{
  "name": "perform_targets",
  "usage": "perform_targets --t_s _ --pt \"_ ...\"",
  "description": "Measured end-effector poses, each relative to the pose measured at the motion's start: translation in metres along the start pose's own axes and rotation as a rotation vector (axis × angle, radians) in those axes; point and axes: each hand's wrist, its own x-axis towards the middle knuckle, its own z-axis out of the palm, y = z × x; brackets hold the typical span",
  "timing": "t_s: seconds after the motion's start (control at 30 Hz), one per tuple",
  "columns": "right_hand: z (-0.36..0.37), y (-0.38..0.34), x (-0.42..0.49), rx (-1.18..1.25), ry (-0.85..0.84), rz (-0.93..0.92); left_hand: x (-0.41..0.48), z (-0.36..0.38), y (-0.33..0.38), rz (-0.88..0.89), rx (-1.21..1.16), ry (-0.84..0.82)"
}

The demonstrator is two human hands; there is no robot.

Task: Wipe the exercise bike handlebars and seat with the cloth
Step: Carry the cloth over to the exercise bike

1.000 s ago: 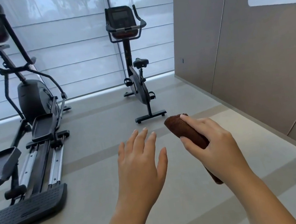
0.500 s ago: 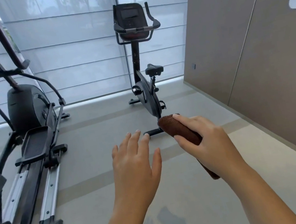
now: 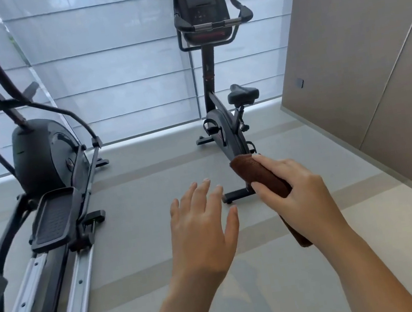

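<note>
The cloth (image 3: 263, 178) is a brown, napped towel folded into a long thick pad; it looks light, soft and pliant, so it should mould around a tube or a saddle under palm pressure but give no stiffness of its own. It is best held across its middle, as it is now, with a folded end left free to do the wiping.

The right hand (image 3: 301, 195) is closed around the cloth, forefinger laid along the top fold and thumb pressing the near side, with one end jutting forward and the other trailing below the wrist. The left hand (image 3: 203, 227) holds nothing: it hovers palm down, fingers spread and slightly curled. Both forearms reach forward at about waist height over the floor (image 3: 146, 245).

The exercise bike (image 3: 224, 126) stands ahead, apart from both hands, with its handlebars (image 3: 214, 24) high against the window blinds (image 3: 111, 63) and its seat (image 3: 243, 94) lower down. Neither seems to have been wiped yet. An elliptical trainer (image 3: 45, 163) stands to the left.
</note>
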Motion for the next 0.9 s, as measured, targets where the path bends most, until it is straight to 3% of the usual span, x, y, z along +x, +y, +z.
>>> perform_targets --t_s 0.33,0.9 --pt "0.052 0.051 0.222 0.063 0.021 -0.099 0.196 0.084 -0.066 -0.013 0.076 0.056" --pt "0.162 0.153 0.454 -0.026 0.062 -0.013 0.41 0.263 -0.19 0.03 -0.021 0.013"
